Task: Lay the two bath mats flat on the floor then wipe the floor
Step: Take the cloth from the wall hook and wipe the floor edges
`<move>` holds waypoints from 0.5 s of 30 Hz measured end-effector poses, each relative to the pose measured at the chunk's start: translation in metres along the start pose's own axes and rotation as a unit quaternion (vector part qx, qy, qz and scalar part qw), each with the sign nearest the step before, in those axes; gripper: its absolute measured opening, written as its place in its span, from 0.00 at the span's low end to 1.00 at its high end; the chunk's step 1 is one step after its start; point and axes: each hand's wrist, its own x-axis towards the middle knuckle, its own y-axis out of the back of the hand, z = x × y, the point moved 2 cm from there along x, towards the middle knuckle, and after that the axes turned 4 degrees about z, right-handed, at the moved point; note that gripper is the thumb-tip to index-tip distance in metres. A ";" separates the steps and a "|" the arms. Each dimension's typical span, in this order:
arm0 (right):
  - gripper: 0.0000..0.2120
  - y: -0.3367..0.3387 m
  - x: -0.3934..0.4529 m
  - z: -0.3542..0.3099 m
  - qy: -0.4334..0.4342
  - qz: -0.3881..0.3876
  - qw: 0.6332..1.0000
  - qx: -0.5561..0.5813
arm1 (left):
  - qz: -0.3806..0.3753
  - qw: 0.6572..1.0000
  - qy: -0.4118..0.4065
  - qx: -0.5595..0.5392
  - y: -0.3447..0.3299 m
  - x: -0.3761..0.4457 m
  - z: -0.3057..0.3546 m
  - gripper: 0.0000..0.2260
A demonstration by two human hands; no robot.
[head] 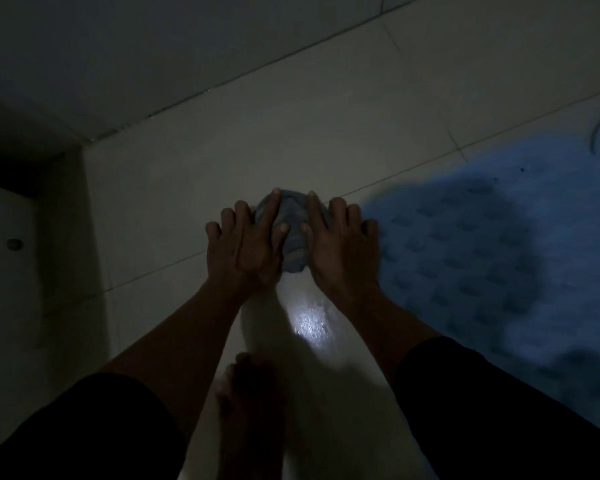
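Note:
The room is dim. A small bunched grey-blue cloth (292,230) lies on the pale tiled floor (194,174) in the middle of the view. My left hand (246,244) and my right hand (340,247) press down on it side by side, fingers spread, each covering one edge of the cloth. A blue bath mat (499,258) with a raised block pattern lies flat on the floor to the right, its near edge touching my right hand's outer fingers. Only one mat is in view.
A tiled wall (153,57) meets the floor along a diagonal seam at the back. A dark corner and a pale panel with a round knob (14,244) stand at the left. My bare foot (250,403) rests below my hands beside a bright reflection (310,323).

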 end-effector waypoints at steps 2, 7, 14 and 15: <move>0.22 -0.002 0.009 0.000 -0.025 -0.009 1.000 0.001 | 0.023 0.999 -0.033 0.017 -0.001 0.015 0.000 0.27; 0.22 -0.007 0.034 0.012 -0.069 0.015 0.997 -0.036 | 0.041 0.995 -0.088 0.002 0.000 0.057 0.009 0.26; 0.21 -0.019 0.058 0.040 -0.136 0.052 0.985 -0.092 | 0.051 0.983 -0.174 -0.003 0.001 0.111 0.036 0.27; 0.21 -0.019 0.061 0.043 -0.144 0.058 0.983 -0.101 | 0.053 0.982 -0.184 -0.001 0.001 0.118 0.041 0.27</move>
